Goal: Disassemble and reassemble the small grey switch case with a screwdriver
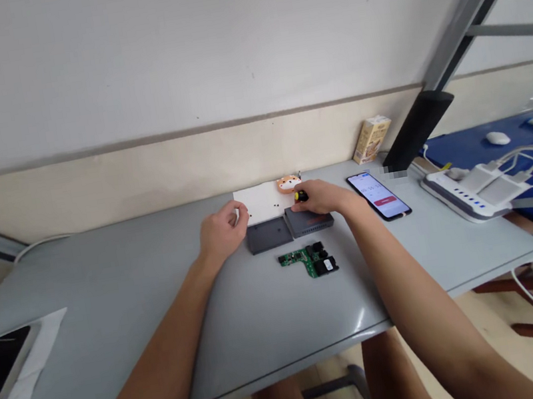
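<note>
Circuit board (308,261) is lying just short of my grips while my right hand (324,198) is clasping a yellow-tipped tool (300,195) over the grey case (315,222), my left hand (224,232) curling alongside, contents unclear.

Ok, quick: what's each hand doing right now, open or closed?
Left hand: fingers curled shut by the white sheet; contents cannot be told.
Right hand: closed on a yellow-black tool, over the grey case.
</note>
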`<state>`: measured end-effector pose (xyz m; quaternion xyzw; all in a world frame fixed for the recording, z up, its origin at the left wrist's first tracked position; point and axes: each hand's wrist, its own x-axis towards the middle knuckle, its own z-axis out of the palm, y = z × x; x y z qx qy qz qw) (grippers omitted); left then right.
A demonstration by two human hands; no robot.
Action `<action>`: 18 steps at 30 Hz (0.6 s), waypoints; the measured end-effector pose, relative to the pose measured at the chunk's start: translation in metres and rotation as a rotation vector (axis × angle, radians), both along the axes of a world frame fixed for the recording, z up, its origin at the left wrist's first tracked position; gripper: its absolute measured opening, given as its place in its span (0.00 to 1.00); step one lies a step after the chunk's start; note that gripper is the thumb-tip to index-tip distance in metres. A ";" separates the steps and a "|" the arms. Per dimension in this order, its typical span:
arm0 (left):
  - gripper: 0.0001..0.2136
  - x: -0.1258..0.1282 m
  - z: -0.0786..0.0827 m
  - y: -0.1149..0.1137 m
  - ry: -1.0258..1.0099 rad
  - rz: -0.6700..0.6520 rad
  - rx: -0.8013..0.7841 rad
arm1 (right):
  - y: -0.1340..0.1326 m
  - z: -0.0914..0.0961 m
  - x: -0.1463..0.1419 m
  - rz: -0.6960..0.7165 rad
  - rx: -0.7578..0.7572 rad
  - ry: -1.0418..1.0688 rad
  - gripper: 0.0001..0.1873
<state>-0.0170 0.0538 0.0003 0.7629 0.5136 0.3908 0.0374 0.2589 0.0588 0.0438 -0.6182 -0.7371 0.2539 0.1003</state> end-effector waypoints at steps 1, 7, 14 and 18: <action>0.08 0.000 0.000 0.000 0.001 -0.002 0.006 | 0.000 0.000 0.000 0.000 0.003 -0.007 0.23; 0.08 0.000 0.000 0.000 0.024 -0.003 0.064 | 0.000 0.001 -0.002 0.004 0.012 -0.031 0.24; 0.09 0.002 0.005 -0.006 0.071 -0.015 0.082 | 0.001 0.000 -0.001 0.004 0.010 -0.029 0.20; 0.09 0.003 0.007 -0.007 0.093 -0.010 0.099 | 0.003 -0.001 -0.001 0.014 0.009 -0.047 0.18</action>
